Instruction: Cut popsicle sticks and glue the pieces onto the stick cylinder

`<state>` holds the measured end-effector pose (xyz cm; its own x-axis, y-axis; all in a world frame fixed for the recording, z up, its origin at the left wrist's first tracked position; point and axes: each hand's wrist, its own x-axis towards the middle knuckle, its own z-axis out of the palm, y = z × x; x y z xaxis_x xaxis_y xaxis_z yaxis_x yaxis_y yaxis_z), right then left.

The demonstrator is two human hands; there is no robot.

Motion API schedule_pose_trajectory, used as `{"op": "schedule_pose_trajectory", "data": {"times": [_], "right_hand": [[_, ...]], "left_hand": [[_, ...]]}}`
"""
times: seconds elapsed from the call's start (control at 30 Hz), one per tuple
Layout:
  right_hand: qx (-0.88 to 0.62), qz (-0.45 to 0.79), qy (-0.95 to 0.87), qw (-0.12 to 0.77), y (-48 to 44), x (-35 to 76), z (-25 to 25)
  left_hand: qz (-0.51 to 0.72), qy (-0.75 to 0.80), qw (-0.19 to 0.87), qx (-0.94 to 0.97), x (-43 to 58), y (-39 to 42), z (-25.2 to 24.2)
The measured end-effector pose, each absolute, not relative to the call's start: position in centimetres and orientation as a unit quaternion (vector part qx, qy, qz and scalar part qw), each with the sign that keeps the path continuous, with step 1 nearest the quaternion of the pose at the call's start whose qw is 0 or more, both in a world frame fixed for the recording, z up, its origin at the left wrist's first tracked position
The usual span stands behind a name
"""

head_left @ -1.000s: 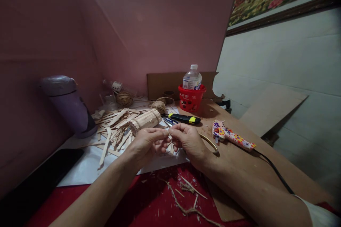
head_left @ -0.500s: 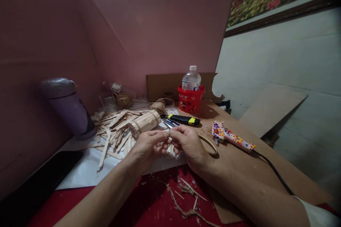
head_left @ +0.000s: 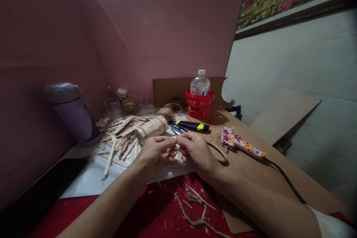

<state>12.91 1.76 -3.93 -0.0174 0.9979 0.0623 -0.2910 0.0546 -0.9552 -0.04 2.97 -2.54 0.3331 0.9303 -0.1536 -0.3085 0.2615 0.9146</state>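
My left hand (head_left: 156, 151) and my right hand (head_left: 195, 148) meet at the fingertips over the white sheet (head_left: 89, 173), both pinched on a small pale piece that I cannot make out. Just behind them lies a bundle of wooden sticks tied into a roll (head_left: 152, 128), with a heap of loose wooden sticks (head_left: 119, 134) to its left. A thin golden ring (head_left: 219, 151) lies on the brown board by my right wrist.
A flowered glue gun (head_left: 241, 144) with a black cord lies to the right. A black and yellow cutter (head_left: 191, 125), twine balls (head_left: 130, 104), a red bucket (head_left: 198, 105) holding a water bottle (head_left: 200, 83), a purple flask (head_left: 72, 113) and a dark phone (head_left: 36, 193) surround the spot. Twine scraps (head_left: 195, 208) litter the red cloth.
Both hands stay pinched together with only slight finger shifts. The view has drifted a little.
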Motion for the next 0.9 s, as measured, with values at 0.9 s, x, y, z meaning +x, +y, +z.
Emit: {"op": "schedule_pose_trajectory", "data": {"times": [0.9], "right_hand": [[-0.451,0.294,-0.772,0.338,0.0,12.2,-3.4]], "left_hand": [[0.531,0.431,0.553,0.476,-2.0,3.5,0.0]]}}
